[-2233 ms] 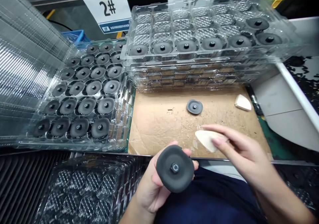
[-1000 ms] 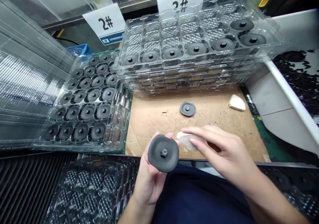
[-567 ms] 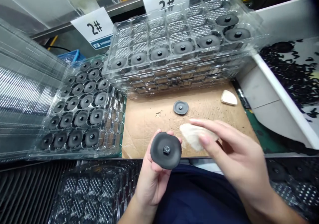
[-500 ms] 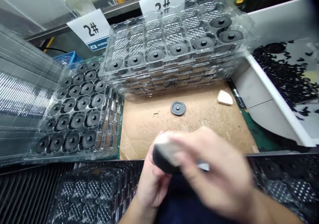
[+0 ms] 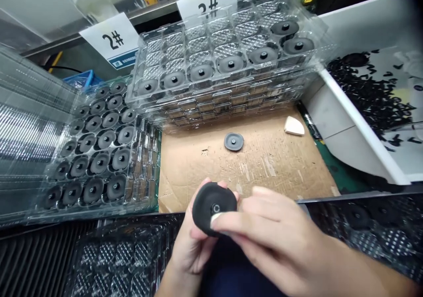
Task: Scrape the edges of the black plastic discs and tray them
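Note:
My left hand (image 5: 190, 239) cradles a black rubber disc (image 5: 206, 204) with a central threaded stud, its face tilted up. My right hand (image 5: 274, 239) lies across the disc's lower right, with the fingers closed against it and partly covering the stud. The white pad held earlier does not show and may be hidden inside that hand. Farther off on the cardboard lie a second dark disc (image 5: 233, 141) and a white wedge-shaped pad (image 5: 294, 126), both out of reach of my fingers.
A stack of clear blister trays (image 5: 224, 90) holds discs at the back, and a clear tray (image 5: 95, 211) of discs stands left. The cardboard sheet (image 5: 194, 169) lies between them. Dark trays (image 5: 115, 257) lie below, and a white bin (image 5: 363, 112) of black scraps stands right.
My right hand has come from beside the disc onto it, and the white pad in it no longer shows. The disc has tilted in my left hand. The whole scene has drifted left in view.

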The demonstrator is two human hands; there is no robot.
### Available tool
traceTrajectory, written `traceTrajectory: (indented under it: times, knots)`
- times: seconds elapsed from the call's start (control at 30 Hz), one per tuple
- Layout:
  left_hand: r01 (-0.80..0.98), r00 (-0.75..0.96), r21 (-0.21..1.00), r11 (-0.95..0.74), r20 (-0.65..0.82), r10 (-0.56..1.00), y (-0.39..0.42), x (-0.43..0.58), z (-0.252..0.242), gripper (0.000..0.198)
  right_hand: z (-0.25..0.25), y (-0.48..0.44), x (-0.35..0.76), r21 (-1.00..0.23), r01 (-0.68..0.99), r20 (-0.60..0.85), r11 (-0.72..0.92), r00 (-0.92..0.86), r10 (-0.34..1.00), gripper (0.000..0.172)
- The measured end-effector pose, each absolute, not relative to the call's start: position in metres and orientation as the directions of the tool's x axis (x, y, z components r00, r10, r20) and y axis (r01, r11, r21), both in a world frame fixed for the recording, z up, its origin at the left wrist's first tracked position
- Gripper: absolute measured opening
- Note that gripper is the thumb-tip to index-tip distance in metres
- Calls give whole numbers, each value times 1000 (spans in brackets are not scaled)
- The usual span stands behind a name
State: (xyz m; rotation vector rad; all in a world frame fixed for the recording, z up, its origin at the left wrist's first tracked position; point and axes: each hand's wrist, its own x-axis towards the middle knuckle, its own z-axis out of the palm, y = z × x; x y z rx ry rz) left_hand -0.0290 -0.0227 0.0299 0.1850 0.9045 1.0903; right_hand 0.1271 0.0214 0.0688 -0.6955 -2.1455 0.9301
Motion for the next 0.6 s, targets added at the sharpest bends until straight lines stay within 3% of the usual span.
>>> traceTrajectory:
  times: [0.17, 0.33, 0.43, 0.5, 0.6]
  knots:
    - [-792, 194, 471, 388, -410, 891, -23, -30, 25, 46, 69, 21, 143, -816, 289, 255, 500, -597, 761, 23]
    - [-858, 209, 408, 312, -278, 938, -27, -36, 21, 49, 36, 13, 143, -933, 328, 64, 146, -250, 966, 18]
    - [-877, 202, 381, 291, -258, 945, -30, -42, 17, 49, 14, 11, 146, -939, 344, -58, 11, -188, 981, 17]
    - [-884, 192, 372, 284, -265, 945, -32, -43, 14, 48, 13, 11, 145, -915, 402, -66, 18, -196, 978, 18]
    - [-882, 166, 385, 272, -286, 944, -33, -43, 13, 47, 36, 12, 133, -867, 473, 85, 157, -170, 982, 19]
